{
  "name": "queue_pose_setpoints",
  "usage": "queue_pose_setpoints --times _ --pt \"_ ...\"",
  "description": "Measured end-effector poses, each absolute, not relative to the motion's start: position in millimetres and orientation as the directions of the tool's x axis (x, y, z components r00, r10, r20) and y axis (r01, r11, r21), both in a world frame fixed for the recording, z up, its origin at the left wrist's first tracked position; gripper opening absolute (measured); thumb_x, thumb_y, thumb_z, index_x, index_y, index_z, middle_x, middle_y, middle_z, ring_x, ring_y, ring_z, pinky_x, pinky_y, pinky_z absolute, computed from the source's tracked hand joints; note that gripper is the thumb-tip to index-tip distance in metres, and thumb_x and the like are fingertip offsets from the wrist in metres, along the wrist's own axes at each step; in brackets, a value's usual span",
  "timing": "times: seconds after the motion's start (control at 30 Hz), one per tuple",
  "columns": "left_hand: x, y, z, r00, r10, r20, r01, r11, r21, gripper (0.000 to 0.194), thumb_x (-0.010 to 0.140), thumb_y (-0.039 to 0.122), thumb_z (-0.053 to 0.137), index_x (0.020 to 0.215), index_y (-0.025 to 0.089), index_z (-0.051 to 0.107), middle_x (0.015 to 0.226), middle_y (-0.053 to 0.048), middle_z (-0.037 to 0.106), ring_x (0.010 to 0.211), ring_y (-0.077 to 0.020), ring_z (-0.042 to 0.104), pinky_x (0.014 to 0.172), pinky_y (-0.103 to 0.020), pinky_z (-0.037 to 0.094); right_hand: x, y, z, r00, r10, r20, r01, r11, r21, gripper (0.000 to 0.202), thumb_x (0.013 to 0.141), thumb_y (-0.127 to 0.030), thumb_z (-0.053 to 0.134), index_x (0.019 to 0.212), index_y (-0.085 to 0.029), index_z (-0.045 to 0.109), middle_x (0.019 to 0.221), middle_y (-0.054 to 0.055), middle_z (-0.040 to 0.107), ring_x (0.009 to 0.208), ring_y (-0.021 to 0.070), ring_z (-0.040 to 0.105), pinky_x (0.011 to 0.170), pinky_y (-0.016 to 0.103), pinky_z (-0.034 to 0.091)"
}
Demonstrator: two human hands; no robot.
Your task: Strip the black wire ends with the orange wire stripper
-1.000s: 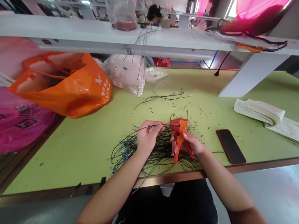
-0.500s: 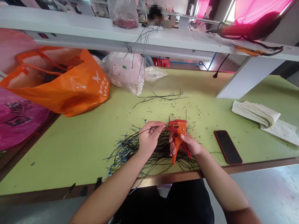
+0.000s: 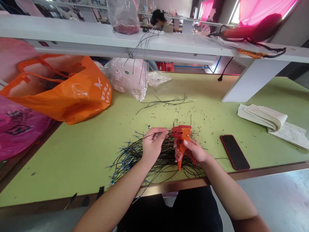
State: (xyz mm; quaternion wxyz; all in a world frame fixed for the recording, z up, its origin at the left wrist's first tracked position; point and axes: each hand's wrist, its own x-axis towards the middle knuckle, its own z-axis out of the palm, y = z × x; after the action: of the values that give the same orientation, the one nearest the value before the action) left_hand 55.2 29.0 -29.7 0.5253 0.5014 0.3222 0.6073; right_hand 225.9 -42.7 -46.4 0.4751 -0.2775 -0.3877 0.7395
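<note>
My left hand [image 3: 153, 144] is closed, pinching a thin black wire [image 3: 137, 140] between thumb and fingertips. The wire's tip points at the jaws of an orange-and-red wire stripper [image 3: 185, 132]; whether it sits inside them is too small to tell. My right hand [image 3: 190, 149] is wrapped around the stripper's handles and keeps it upright, jaws facing left. Beneath both hands lies a big heap of black wires [image 3: 166, 151], many with blue-and-silver ends fanned out on the left.
Short black scraps are scattered beyond the hands, near a few loose wires [image 3: 166, 101]. A phone [image 3: 234, 152] and folded papers [image 3: 263, 117] lie right. An orange bag [image 3: 84, 93] and plastic bag [image 3: 127, 77] stand left. A white shelf [image 3: 178, 42] spans the back; a person sits beyond it.
The camera view has shifted slightly. Both hands stay almost in place, the wire still held close to the stripper, which is turned a little.
</note>
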Motion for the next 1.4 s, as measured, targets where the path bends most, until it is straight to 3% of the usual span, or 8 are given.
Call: queue_pose_setpoints --times 0.17,0.63,0.93,1.03,1.23,1.3,1.4 --pt "55 29 -28 0.055 0.966 0.253 -0.320 -0.223 0.921 0.041 0.067 0.053 0.092 0.076 0.017 0.073 0.075 -0.004 0.076 0.060 -0.0139 0.070 0.061 -0.026 0.061 225 -41 -44 -0.340 0.939 -0.057 -0.516 -0.237 -0.823 0.048 0.090 -0.062 0.070 0.095 -0.016 0.061 0.060 -0.002 0.062 0.056 0.0152 0.064 0.062 0.033 0.062" --pt "56 29 -30 0.068 0.965 0.252 -0.355 -0.212 0.910 0.034 0.069 0.044 0.091 0.077 0.017 0.073 0.076 -0.004 0.076 0.062 -0.0145 0.071 0.062 -0.027 0.061 219 -43 -43 -0.236 0.968 -0.082 -0.459 -0.185 -0.869 0.047 0.087 -0.062 0.073 0.087 -0.019 0.056 0.052 -0.006 0.054 0.045 0.0124 0.055 0.049 0.028 0.057" --pt "54 32 -34 0.031 0.983 0.179 -0.393 -0.153 0.907 0.028 0.068 0.035 0.090 0.071 0.019 0.068 0.076 -0.003 0.075 0.062 -0.0133 0.070 0.065 -0.027 0.061 209 -45 -45 -0.161 0.987 0.001 -0.392 -0.063 -0.918 0.051 0.085 -0.065 0.073 0.071 -0.022 0.049 0.046 -0.008 0.047 0.037 0.0091 0.045 0.041 0.024 0.047" --pt "57 30 -36 0.028 0.984 0.178 -0.411 -0.151 0.899 0.029 0.067 0.035 0.091 0.071 0.019 0.067 0.075 -0.002 0.074 0.060 -0.0125 0.069 0.063 -0.026 0.059 207 -45 -41 -0.138 0.990 0.017 -0.409 -0.041 -0.911 0.051 0.081 -0.067 0.076 0.077 -0.021 0.053 0.043 -0.010 0.045 0.033 0.0070 0.038 0.037 0.021 0.039" --pt "57 28 -34 0.029 0.976 0.215 -0.522 -0.168 0.836 0.030 0.071 0.035 0.091 0.073 0.020 0.065 0.076 0.000 0.072 0.066 -0.0120 0.069 0.066 -0.026 0.060 216 -47 -37 -0.191 0.971 0.145 -0.380 0.063 -0.923 0.061 0.080 -0.079 0.067 0.078 -0.019 0.059 0.046 -0.006 0.048 0.034 0.0099 0.041 0.036 0.025 0.039" --pt "44 44 -31 -0.048 0.971 0.233 -0.552 -0.220 0.804 0.030 0.073 0.032 0.091 0.074 0.020 0.063 0.076 0.002 0.071 0.067 -0.0099 0.067 0.069 -0.026 0.060 230 -49 -29 -0.128 0.974 0.186 -0.455 0.109 -0.884 0.063 0.081 -0.081 0.065 0.097 -0.020 0.065 0.045 -0.008 0.045 0.034 0.0111 0.038 0.036 0.026 0.039" --pt "20 73 -26 -0.319 0.904 0.284 -0.522 -0.418 0.743 0.032 0.075 0.031 0.091 0.077 0.021 0.061 0.078 0.004 0.070 0.066 -0.0068 0.064 0.072 -0.024 0.058 258 -49 -11 0.307 0.929 0.204 -0.566 0.351 -0.746 0.058 0.090 -0.080 0.051 0.114 -0.029 0.064 0.049 -0.009 0.035 0.038 0.0117 0.031 0.043 0.028 0.040"
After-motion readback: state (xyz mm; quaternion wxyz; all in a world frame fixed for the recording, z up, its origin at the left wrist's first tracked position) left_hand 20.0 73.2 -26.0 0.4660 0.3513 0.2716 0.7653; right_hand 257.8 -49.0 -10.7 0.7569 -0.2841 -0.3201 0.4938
